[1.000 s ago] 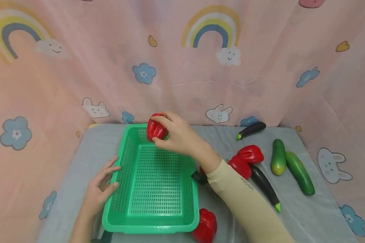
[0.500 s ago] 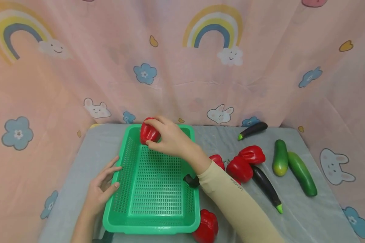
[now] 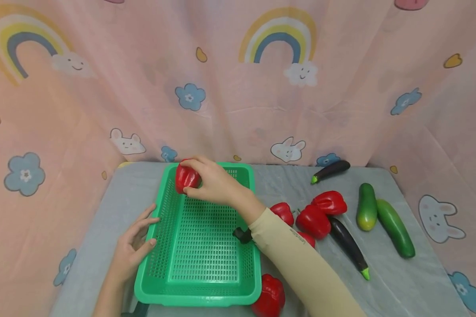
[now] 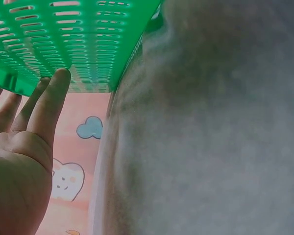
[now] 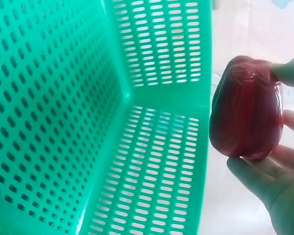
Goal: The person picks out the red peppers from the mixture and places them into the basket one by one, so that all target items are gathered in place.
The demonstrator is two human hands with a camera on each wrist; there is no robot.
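Note:
My right hand (image 3: 214, 181) grips a red bell pepper (image 3: 187, 178) over the far left corner of a green perforated plastic basket (image 3: 198, 300). Seen from the right wrist, the pepper (image 5: 247, 110) hangs just past the basket's rim (image 5: 202, 117), thumb and fingers spread around it. At the basket's left side, my left hand (image 3: 131, 242) rests with fingertips and thumb right at the rim. The left wrist view shows its straight fingers (image 4: 51, 105) against the slotted wall (image 4: 83, 44).
Right of the basket lie several red bell peppers (image 3: 313, 222), one of them near its front corner (image 3: 270, 294). Farther right are two eggplants, one in front (image 3: 348, 244) and one at the back (image 3: 331, 171), and two green cucumber-like vegetables (image 3: 394, 228). A patterned curtain (image 3: 222, 127) backs the table.
My right hand has carried the bell pepper left and slightly toward me, to above the basket's far left corner. The left hand has stayed at the rim.

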